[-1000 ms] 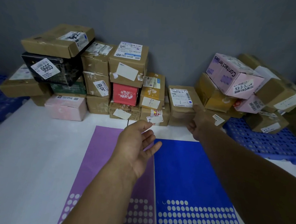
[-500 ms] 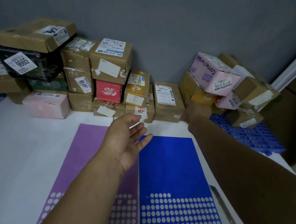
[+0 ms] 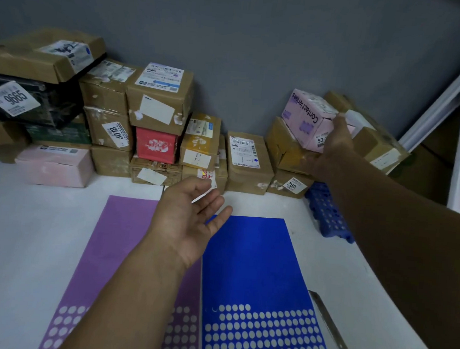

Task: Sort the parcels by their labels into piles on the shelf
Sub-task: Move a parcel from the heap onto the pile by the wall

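Fingers (image 3: pixel 339 120) of right grip (image 3: pixel 334 147) seemingly curl over pink parcel's (image 3: pixel 305 119) right edge.

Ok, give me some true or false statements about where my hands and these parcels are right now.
The right hand touches the pink Contact lenses box. True.
The left hand holds a parcel. False: it is open, palm up, empty.
The purple sheet lies left of the blue sheet. True.
The red box tops its stack. False: a brown box rests on it.
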